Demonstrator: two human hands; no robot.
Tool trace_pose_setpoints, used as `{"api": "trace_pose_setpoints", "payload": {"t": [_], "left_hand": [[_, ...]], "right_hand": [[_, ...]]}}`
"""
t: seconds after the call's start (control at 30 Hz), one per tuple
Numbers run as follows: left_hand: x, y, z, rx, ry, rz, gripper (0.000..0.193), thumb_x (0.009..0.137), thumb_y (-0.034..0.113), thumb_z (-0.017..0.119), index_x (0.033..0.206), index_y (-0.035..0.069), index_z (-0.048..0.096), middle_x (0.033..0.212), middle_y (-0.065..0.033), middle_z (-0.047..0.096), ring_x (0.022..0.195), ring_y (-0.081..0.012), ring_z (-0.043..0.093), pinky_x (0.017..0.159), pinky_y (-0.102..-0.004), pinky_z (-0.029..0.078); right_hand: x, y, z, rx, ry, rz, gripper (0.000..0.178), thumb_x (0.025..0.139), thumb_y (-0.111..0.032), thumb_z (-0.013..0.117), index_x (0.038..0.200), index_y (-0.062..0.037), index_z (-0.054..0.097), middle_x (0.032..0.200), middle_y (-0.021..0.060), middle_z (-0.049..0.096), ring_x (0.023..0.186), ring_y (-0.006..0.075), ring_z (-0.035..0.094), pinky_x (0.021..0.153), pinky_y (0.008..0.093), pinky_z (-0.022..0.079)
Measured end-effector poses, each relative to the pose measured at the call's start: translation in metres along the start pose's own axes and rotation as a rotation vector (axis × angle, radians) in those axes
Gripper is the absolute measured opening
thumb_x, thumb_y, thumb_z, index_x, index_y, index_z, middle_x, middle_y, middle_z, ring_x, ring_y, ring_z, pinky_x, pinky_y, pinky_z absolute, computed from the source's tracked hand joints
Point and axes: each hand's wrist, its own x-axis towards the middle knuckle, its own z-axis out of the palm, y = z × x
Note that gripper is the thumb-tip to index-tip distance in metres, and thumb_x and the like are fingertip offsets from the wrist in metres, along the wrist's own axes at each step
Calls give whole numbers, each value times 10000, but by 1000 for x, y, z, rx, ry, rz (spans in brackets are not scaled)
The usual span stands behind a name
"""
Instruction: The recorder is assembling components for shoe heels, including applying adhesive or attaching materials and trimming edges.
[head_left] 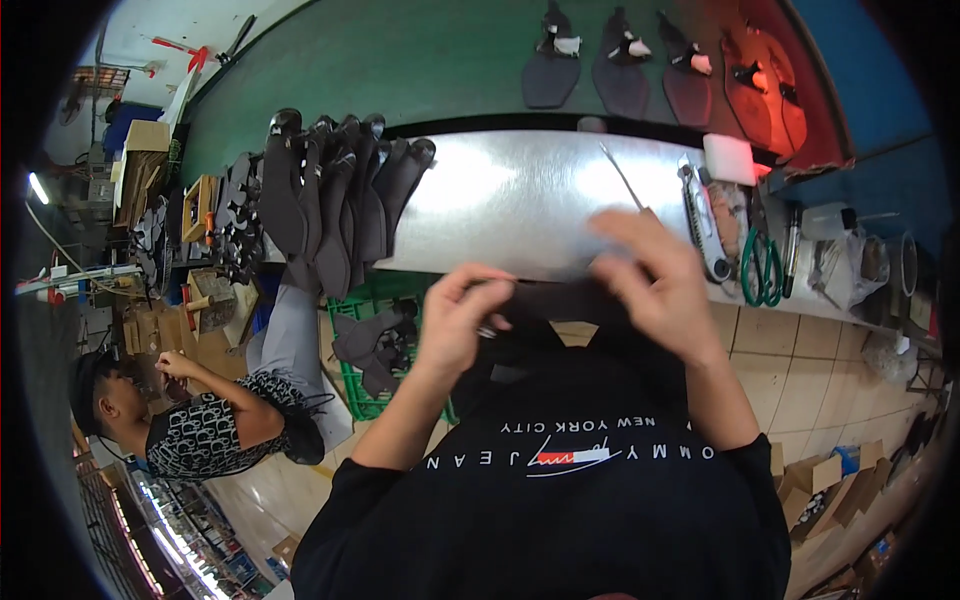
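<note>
At the near edge of the metal worktop point(480, 205), a dark piece point(565, 302) appears pinched at its left end by the left hand point(462, 318); a loosened grip could drop it floorward. The right hand point(655, 282) shows spread, blurred fingers, contact unclear. Bare metal lies ahead, between clustered soles point(285, 205) and a pointed tool point(621, 175) that a wide sweep could strike.

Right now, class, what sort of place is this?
Probably a footwear workshop: flat dark sole-shaped pieces by the shiny metal worktop, more in a green plastic crate, and green-handled metal scissors.
</note>
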Motion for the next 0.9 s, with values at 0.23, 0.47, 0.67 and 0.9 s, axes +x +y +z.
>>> {"api": "trace_pose_setpoints", "payload": {"t": [0.23,0.47,0.67,0.9], "left_hand": [[20,-26,-54,-886,74,-139,224,977,226,552,1129,82,630,1155,-87,666,1040,-220,656,782,-343,611],[24,-18,-11,-1122,-10,-331,222,909,220,638,1081,80,635,1102,-28,661,1062,-188,624,668,-274,586],[21,-22,26,-979,-29,-413,219,924,293,637,1010,92,623,922,-28,671,725,-128,597,483,-219,446],[18,-20,36,-856,45,-391,209,937,319,612,908,113,597,806,2,641,528,-83,468,395,-209,301]], "right_hand": [[10,77,14,-803,89,106,356,843,-66,628,1194,-20,595,1045,147,582,982,315,539,847,406,435],[-15,23,13,107,18,262,376,907,-3,502,1275,-58,561,741,57,568,625,115,508,601,256,429],[-37,-4,55,596,-328,542,570,936,-17,518,1480,-66,357,631,8,544,567,60,478,535,227,398],[-48,14,63,359,-205,301,428,942,-30,541,1368,-16,503,649,-3,533,577,57,474,536,217,385]]}}
